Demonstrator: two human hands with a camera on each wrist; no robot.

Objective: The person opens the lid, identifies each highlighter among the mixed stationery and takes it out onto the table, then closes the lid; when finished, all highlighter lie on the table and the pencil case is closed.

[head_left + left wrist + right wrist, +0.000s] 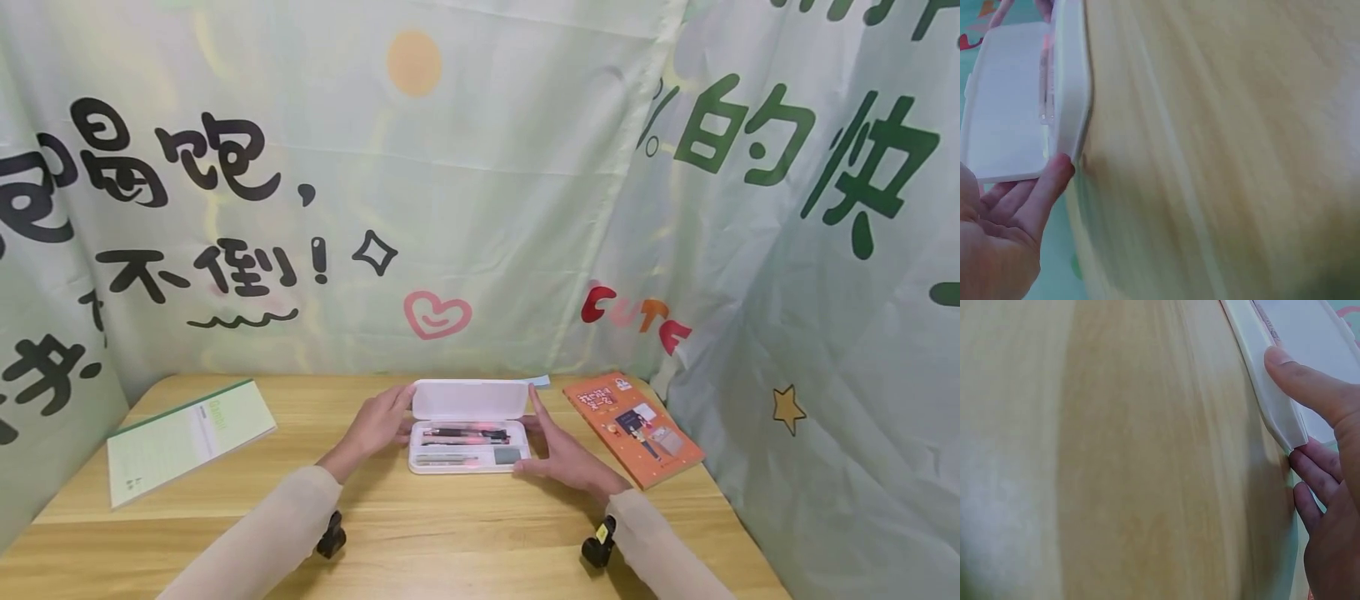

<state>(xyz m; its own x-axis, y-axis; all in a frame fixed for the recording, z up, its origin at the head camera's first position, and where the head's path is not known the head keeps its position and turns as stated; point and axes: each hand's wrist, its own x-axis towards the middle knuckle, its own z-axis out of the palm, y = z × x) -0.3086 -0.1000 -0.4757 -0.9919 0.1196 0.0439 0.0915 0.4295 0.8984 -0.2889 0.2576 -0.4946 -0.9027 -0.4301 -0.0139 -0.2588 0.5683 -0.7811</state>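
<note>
A white pencil case [465, 470] lies on the wooden table with its lid [471, 400] raised at the back. Several pens [461, 433] lie in its rear compartment; thin sticks [446, 459] and a grey block [507, 455] are in front. My left hand [377, 423] touches the case's left side, its fingertips reaching the lid's edge and base corner. On the other side, my right hand [564, 454] has its thumb [1297, 372] against the front wall near the corner, while its other fingers touch the end of the case and the lid's edge.
A pale green notebook [191, 442] lies at the left of the table [450, 542]. To the right is an orange booklet [633, 429]. A light blue piece [538, 381] shows behind the lid. Printed curtains [480, 208] hang around the table's back and sides.
</note>
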